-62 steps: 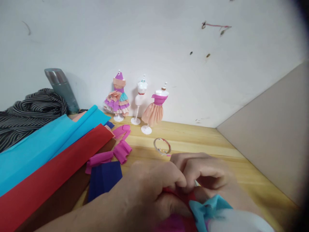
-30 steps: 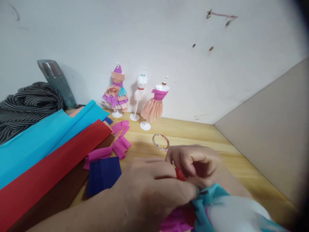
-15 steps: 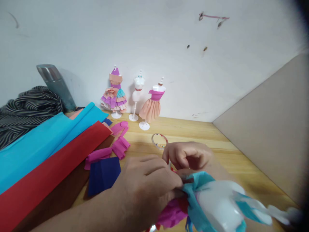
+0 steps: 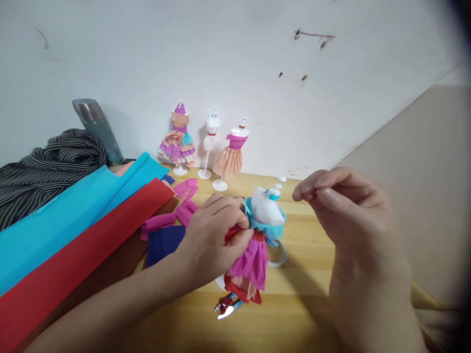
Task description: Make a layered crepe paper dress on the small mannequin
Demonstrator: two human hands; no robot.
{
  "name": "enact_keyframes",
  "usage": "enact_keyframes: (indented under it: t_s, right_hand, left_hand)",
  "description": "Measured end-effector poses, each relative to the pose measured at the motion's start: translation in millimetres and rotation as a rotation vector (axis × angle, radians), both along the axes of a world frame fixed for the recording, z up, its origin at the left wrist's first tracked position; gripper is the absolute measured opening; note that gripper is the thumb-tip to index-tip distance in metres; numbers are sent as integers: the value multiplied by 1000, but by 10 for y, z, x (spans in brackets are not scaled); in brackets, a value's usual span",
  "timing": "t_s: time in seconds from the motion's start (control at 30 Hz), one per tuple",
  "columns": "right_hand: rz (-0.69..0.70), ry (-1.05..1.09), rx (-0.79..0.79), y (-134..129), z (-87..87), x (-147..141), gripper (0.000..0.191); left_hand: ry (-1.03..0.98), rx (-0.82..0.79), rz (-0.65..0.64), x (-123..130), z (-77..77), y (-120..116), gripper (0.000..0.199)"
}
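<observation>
A small white mannequin (image 4: pixel 265 208) leans over the table, wearing a turquoise collar of paper, a red waistband and a magenta skirt (image 4: pixel 252 262) with red and peach layers beneath. My left hand (image 4: pixel 217 235) pinches the dressed mannequin at its waist, just under the turquoise collar. To the right of it, clear of the mannequin, my right hand (image 4: pixel 346 206) is raised with thumb and fingertips pressed together; anything between them is too small to make out. Scissors (image 4: pixel 230 308) lie below the skirt, and a roll of tape (image 4: pixel 277 255) is behind it.
Three mannequins stand by the wall: one in a ruffled dress (image 4: pixel 178 139), one mostly bare (image 4: pixel 209 142), one in a peach skirt (image 4: pixel 228 162). At left are turquoise paper (image 4: pixel 81 201), red paper (image 4: pixel 91 240), navy paper (image 4: pixel 162 245), striped cloth (image 4: pixel 55 159) and a bottle (image 4: pixel 99 130).
The held mannequin has turned upright and moved left, away from the camera. My right hand has come off it and lifted to the right. Scissors and tape now show.
</observation>
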State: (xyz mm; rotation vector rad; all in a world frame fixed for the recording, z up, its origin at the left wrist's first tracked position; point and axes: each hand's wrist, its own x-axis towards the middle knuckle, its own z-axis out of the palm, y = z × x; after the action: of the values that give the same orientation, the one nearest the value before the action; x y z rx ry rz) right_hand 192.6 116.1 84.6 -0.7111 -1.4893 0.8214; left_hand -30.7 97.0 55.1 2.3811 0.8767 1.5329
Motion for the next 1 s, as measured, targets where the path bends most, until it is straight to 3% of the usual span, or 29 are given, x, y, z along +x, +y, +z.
enact_keyframes:
  t_s: [0.23, 0.4, 0.53, 0.63, 0.8, 0.9, 1.0]
  right_hand:
    - [-161, -159, 83, -310, 22, -157, 7]
    - [-274, -346, 114, -524, 28, -217, 24]
    - [-324, -386, 164, -471, 37, -192, 26]
    - [-389, -393, 173, -375, 46, -187, 20]
    - [-256, -265, 22, -294, 42, -213, 19]
    - [-179, -192, -39, -259, 19, -217, 21]
    - [-180, -194, 11, -225, -9, -183, 24]
  left_hand:
    - [-44, 77, 65, 89, -58, -66, 20]
    - [-77, 136, 114, 198, -58, -129, 22]
    - [-63, 258, 89, 323, -75, -171, 23]
    - [-58, 225, 92, 377, -95, -203, 22]
    - [-98, -50, 77, 380, -77, -248, 22]
    - [-108, -86, 58, 378, -64, -249, 21]
    - [-124, -84, 55, 381, -73, -234, 20]
